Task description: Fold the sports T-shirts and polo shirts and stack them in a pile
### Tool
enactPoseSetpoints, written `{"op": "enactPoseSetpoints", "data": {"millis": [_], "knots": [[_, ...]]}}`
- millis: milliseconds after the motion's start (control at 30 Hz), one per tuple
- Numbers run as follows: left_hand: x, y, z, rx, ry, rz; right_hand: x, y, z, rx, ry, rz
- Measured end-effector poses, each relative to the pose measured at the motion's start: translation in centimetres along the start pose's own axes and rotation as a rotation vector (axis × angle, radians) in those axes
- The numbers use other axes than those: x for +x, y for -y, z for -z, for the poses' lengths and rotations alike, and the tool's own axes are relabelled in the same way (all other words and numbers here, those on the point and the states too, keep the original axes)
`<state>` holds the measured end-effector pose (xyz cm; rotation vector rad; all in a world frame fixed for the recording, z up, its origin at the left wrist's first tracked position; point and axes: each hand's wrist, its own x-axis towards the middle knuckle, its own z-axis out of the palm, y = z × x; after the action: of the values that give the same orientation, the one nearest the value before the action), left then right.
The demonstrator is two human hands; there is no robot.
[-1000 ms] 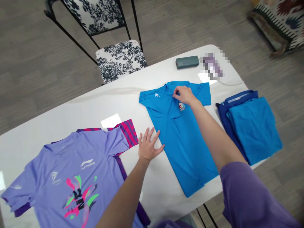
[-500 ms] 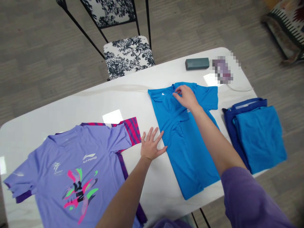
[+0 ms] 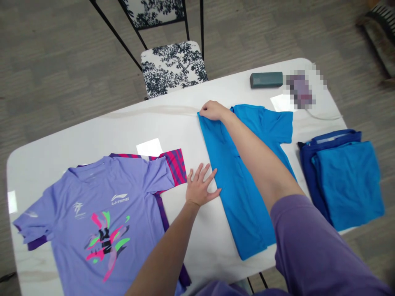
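Note:
A blue T-shirt (image 3: 234,193) lies on the white table, its left side folded inward over the body and its right sleeve spread out. My right hand (image 3: 212,111) reaches across it and pinches the fabric at the shirt's far left corner. My left hand (image 3: 202,185) rests flat with fingers spread, its fingertips and thumb touching the shirt's left edge. To the left, a lavender T-shirt (image 3: 101,205) with a colourful print lies spread out, and a purple shirt with a pink striped sleeve (image 3: 176,166) shows beneath it.
A stack of folded blue clothes (image 3: 348,181) sits at the table's right end. A dark green box-shaped case (image 3: 266,80) lies near the far edge, beside a pixelated item (image 3: 300,90) with a cable. Past the white table (image 3: 101,131) stands a patterned chair (image 3: 174,68).
My right hand has moved left from near the collar to the shirt's far left corner. My left hand stays at the shirt's edge. The view has shifted slightly.

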<state>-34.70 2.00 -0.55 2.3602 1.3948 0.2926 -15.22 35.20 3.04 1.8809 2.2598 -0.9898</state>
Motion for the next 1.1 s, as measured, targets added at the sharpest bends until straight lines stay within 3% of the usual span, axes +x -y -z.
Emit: {"op": "enactPoseSetpoints", "data": {"millis": [133, 233, 300, 367, 500, 567, 667, 800, 967, 1033, 1100], "knots": [[0.0, 0.1, 0.0, -0.009, 0.016, 0.016, 2.0, 0.2, 0.0, 0.026, 0.048, 0.051], [-0.1, 0.1, 0.0, -0.020, 0.030, 0.028, 0.7, 0.5, -0.4, -0.009, -0.029, 0.151], [0.0, 0.1, 0.0, -0.032, 0.042, 0.034, -2.9, 0.5, -1.2, -0.032, -0.172, 0.152], [0.0, 0.2, 0.0, -0.045, 0.052, 0.041, -8.3, 0.1, -2.8, -0.052, -0.312, 0.085], [0.0, 0.3, 0.0, -0.065, 0.069, 0.039, -19.1, -1.7, -7.7, -0.096, -0.373, -0.056], [0.0, 0.3, -0.2, -0.068, 0.067, 0.035, -21.8, -2.7, -10.1, -0.101, -0.342, -0.057], [0.0, 0.1, -0.3, -0.066, 0.059, 0.039, -22.4, -3.6, -12.0, -0.090, -0.307, -0.050], [-0.1, -0.5, -0.3, -0.059, 0.076, 0.041, -20.4, -5.0, -11.3, -0.082, -0.339, -0.054], [-0.6, -1.5, 0.1, -0.030, 0.095, 0.034, -18.5, -7.9, -7.4, -0.080, -0.341, -0.064], [-0.7, -1.9, 0.2, -0.026, 0.103, 0.040, -19.5, -8.3, -6.0, -0.065, -0.382, -0.103], [-0.7, -2.5, 0.3, -0.025, 0.114, 0.053, -22.4, -7.9, -5.7, -0.051, -0.442, -0.119]]}}
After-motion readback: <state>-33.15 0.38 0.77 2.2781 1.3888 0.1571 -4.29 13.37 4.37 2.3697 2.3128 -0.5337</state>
